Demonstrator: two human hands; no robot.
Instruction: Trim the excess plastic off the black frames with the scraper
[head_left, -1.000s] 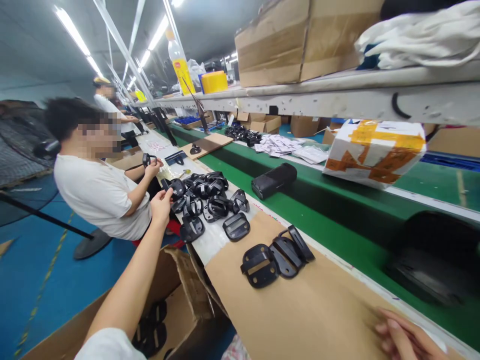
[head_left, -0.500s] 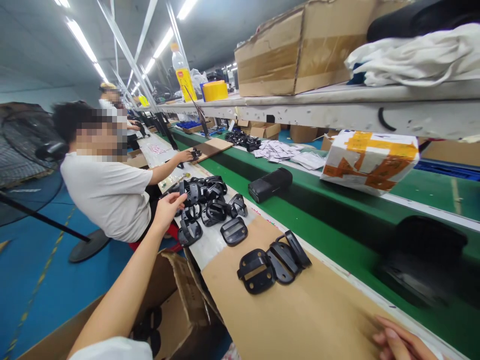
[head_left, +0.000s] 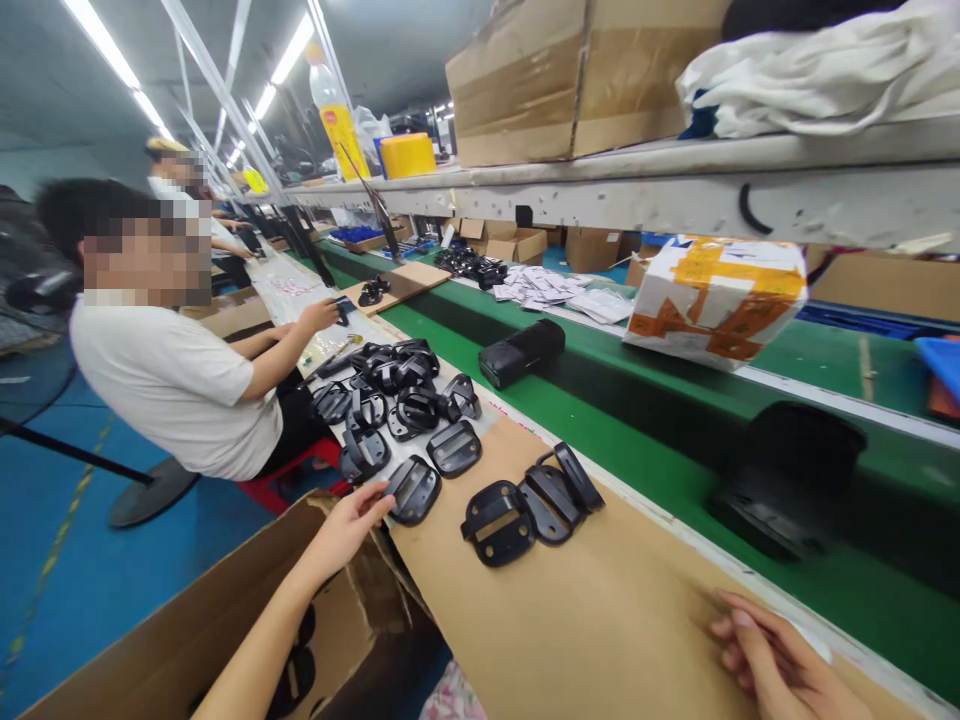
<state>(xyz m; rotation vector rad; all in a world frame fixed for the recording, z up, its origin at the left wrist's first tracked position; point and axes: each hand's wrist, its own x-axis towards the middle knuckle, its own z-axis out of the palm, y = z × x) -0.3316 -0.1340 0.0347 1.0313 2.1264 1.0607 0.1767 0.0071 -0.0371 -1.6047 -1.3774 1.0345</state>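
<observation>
My left hand (head_left: pixel 351 530) pinches the near left edge of a black plastic bracket (head_left: pixel 414 490), an oval plate with a raised strap and holes. That bracket lies at the corner of the brown cardboard sheet (head_left: pixel 600 620), beside another black bracket (head_left: pixel 454 448). A heap of similar black brackets (head_left: pixel 397 365) lies just beyond it. Several more, including one black bracket (head_left: pixel 501 522) lying flat, sit in a row on the sheet. Over the right part of the sheet, my right hand (head_left: pixel 776 655) hovers slightly blurred, fingers loosely curled and apart, with nothing visible in it.
A green conveyor belt (head_left: pixel 622 440) runs along the far side, carrying a black case (head_left: pixel 521 352), a dark blurred object (head_left: pixel 787 480) and a taped white box (head_left: pixel 716 305). An open carton (head_left: pixel 247 590) stands below my left arm. A co-worker (head_left: pixel 165 380) sits at left. A shelf (head_left: pixel 600 195) overhangs.
My left hand has come from the heap toward me, bringing a bracket to the cardboard's corner. My right hand stays over the sheet. The co-worker's hand has drawn back; the view has shifted.
</observation>
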